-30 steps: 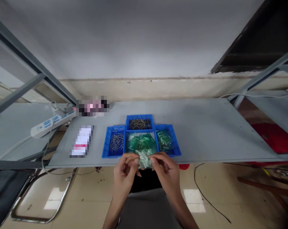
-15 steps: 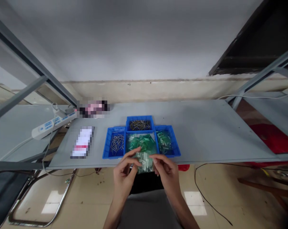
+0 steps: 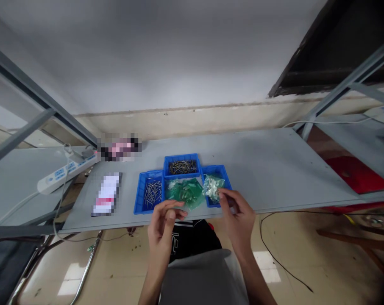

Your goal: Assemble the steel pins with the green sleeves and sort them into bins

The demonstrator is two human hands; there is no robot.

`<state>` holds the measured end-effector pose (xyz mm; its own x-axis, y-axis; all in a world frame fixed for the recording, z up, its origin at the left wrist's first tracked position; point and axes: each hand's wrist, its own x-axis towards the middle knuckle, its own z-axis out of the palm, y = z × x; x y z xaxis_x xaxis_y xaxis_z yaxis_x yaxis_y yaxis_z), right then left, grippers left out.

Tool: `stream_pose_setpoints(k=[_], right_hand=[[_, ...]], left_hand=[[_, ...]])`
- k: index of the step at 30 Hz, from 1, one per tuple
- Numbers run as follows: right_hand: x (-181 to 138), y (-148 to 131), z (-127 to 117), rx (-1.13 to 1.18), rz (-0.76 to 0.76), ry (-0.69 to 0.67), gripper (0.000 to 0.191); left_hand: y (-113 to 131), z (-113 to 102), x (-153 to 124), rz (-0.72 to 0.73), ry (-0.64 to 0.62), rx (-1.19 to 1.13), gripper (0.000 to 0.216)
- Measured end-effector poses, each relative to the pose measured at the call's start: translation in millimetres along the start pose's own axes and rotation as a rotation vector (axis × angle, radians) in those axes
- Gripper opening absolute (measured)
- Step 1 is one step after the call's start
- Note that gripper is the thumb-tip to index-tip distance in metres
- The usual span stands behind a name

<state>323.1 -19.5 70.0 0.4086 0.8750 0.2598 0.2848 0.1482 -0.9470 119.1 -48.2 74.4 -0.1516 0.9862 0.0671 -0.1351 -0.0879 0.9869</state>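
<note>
My right hand (image 3: 239,214) is closed in a pinch on a small clear bag of pale parts (image 3: 212,188). It holds the bag over the right blue bin (image 3: 226,178). My left hand (image 3: 164,221) hovers at the table's front edge with loosely curled fingers and nothing in them. It is just in front of a pile of green bags (image 3: 185,192). To the left is a blue bin of metal pins (image 3: 150,194). Another blue bin of pins (image 3: 182,166) sits behind the pile.
The bins sit on a grey table (image 3: 274,169). A blurred card (image 3: 107,195) and a blurred pink item (image 3: 120,148) lie to the left. A white power strip (image 3: 63,170) rests on the neighbouring shelf. Metal frame posts flank both sides. A black cable (image 3: 274,262) trails on the floor.
Both hands held the clear bag at the table's edge. Now my left hand has let go, and my right hand has carried the bag right, over the right bin.
</note>
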Motion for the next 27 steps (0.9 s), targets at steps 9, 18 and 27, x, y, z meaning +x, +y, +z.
stream_pose_setpoints(k=[9,18,27], right_hand=[[15,6,-29,-0.314,-0.118,-0.018,0.031],[8,-29,19,-0.127,-0.173,-0.147,0.026],[-46,-5,65,-0.205,-0.188,-0.306,0.020]], left_hand=[[10,0,-4,0.033,0.051,0.022,0.021],[37,1,16,0.217,0.251,-0.090,0.019],[7,-26,-8,0.216,0.500,-0.141,0.018]])
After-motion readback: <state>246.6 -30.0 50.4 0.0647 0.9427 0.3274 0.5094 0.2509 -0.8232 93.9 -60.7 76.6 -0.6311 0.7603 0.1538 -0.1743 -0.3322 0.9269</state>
